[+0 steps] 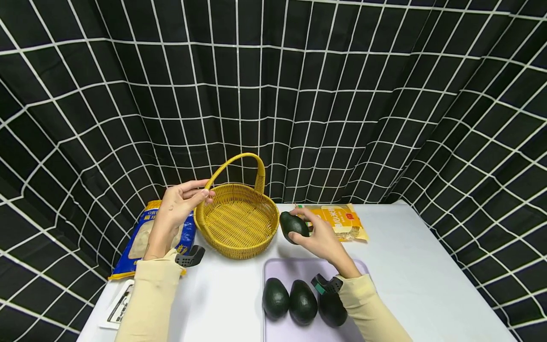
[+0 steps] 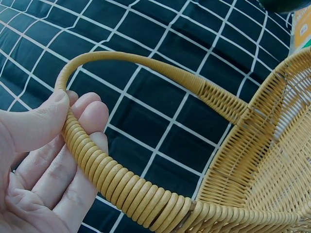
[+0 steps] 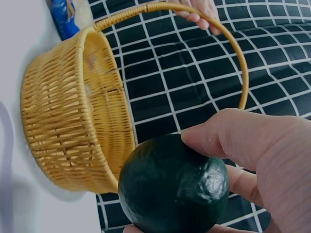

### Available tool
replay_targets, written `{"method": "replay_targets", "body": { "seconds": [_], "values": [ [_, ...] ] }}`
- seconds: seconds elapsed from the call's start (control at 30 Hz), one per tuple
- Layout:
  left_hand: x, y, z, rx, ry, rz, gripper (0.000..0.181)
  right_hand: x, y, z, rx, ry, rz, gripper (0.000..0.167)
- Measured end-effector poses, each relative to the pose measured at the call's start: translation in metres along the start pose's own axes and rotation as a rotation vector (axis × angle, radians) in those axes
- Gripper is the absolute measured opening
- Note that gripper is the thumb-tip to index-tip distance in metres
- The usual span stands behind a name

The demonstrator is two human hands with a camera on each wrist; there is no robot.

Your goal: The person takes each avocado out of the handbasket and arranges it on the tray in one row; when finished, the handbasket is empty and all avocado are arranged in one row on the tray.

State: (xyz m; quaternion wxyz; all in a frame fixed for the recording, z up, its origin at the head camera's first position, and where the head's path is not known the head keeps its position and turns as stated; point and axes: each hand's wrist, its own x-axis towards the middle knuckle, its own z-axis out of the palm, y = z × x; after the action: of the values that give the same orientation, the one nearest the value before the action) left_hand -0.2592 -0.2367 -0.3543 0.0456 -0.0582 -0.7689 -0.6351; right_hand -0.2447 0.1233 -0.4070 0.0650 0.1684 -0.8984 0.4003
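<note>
A yellow wicker basket (image 1: 239, 228) with a tall arched handle stands on the white table, and nothing lies in it. My left hand (image 1: 181, 204) pinches the left side of that handle (image 2: 102, 167) between thumb and fingers. In my right hand (image 1: 318, 235) is a dark green avocado (image 1: 294, 227), gripped between thumb and fingertips just right of the basket's rim. The right wrist view shows this avocado (image 3: 172, 187) up close beside the basket wall (image 3: 63, 116). Several more avocados (image 1: 275, 298) lie in a row on a lilac tray (image 1: 316, 263), one partly hidden by my right wrist.
A blue and yellow bag (image 1: 141, 237) lies left of the basket, behind my left arm. An orange food packet (image 1: 342, 218) rests at the back right. At the front left is a white card or box (image 1: 119, 306) with black markings. Black gridded cloth surrounds the table.
</note>
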Motion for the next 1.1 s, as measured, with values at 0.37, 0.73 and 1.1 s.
{"method": "replay_targets", "body": {
  "seconds": [0.37,0.73,1.1],
  "values": [
    [-0.003,0.002,-0.001,0.032,0.004,-0.024,0.045,-0.023,0.011,-0.014,0.009,0.033,0.051,0.050],
    [-0.004,0.002,-0.002,0.029,-0.013,-0.013,0.046,-0.042,0.022,-0.026,0.007,0.070,0.096,0.052],
    [-0.002,0.001,-0.001,0.004,-0.012,0.001,0.045,-0.064,0.037,-0.036,-0.050,0.101,0.151,0.050]
  ]
}}
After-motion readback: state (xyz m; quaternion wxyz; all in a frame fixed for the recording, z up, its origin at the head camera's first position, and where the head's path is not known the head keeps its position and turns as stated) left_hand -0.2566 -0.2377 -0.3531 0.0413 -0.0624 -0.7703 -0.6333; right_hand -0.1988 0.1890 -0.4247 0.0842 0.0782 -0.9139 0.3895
